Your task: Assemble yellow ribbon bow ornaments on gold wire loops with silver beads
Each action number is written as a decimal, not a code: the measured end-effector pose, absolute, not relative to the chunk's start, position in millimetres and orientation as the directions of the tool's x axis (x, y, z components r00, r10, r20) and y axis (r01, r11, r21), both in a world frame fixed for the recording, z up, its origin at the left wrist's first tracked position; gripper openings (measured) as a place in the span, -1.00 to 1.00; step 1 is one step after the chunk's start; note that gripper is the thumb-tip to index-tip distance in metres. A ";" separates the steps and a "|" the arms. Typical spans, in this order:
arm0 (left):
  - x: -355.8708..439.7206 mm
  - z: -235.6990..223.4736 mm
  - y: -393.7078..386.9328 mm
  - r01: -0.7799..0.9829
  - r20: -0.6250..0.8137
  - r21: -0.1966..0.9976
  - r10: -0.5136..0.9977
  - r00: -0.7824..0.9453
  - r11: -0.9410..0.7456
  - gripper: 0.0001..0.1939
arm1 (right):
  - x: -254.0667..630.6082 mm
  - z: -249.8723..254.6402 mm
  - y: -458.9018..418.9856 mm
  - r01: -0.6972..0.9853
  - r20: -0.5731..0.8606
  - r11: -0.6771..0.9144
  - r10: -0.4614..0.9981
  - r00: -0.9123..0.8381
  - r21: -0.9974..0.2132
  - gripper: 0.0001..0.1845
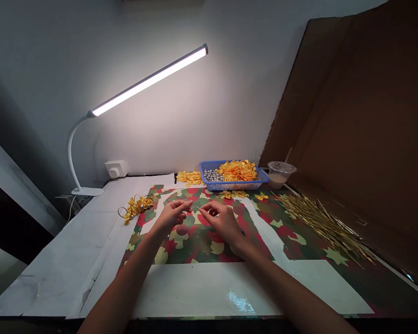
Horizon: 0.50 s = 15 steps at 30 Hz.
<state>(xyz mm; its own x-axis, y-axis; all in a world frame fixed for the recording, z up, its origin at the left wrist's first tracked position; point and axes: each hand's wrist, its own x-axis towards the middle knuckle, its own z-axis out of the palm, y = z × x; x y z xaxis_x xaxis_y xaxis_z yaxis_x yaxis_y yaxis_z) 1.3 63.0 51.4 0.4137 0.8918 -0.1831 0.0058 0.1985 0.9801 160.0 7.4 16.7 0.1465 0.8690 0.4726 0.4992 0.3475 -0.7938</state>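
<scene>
Over the middle of the patterned sheet, my left hand [174, 214] and my right hand [221, 217] face each other a short gap apart. A thin, pale gold twist tie [195, 207] spans that gap, its ends pinched between the thumb and fingers of each hand. It looks slightly bent; the parts inside my fingers are hidden. Beyond my right hand lie a few yellow ribbon bows [233, 194]. To the left of my left hand sits a small cluster of gold bows [136, 207] with silver bells and a wire loop.
At the back stands a blue basket [218, 186] of silver bells and yellow bows, with more bows [189, 178] beside it. A lidded plastic cup [280, 174] is near the cardboard wall [355, 120]. Gold twist ties [323, 227] lie right. A lit lamp [149, 82] arches over the left.
</scene>
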 end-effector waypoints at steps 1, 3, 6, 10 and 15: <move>1.3 51.3 63.3 0.002 -0.189 0.978 0.888 0.418 0.207 -0.54 | 160.2 17.4 6.6 0.503 0.475 0.348 0.868 0.146 -0.791 -0.78; 1.4 50.8 64.2 -0.007 -0.202 0.974 0.881 0.427 0.226 -0.52 | 160.4 18.5 5.6 0.511 0.481 0.350 0.864 0.147 -0.785 -0.79; 1.3 49.1 65.4 -0.015 -0.224 0.967 0.871 0.438 0.256 -0.52 | 160.5 19.1 5.5 0.518 0.491 0.355 0.858 0.151 -0.779 -0.81; 1.5 46.5 65.8 -0.015 -0.242 0.960 0.855 0.458 0.280 -0.61 | 160.5 19.5 5.3 0.524 0.505 0.368 0.851 0.143 -0.768 -0.81; 4.5 45.1 66.2 -0.012 -0.201 0.972 0.851 0.484 0.236 -0.70 | 161.0 21.7 3.2 0.538 0.518 0.379 0.846 0.129 -0.753 -0.83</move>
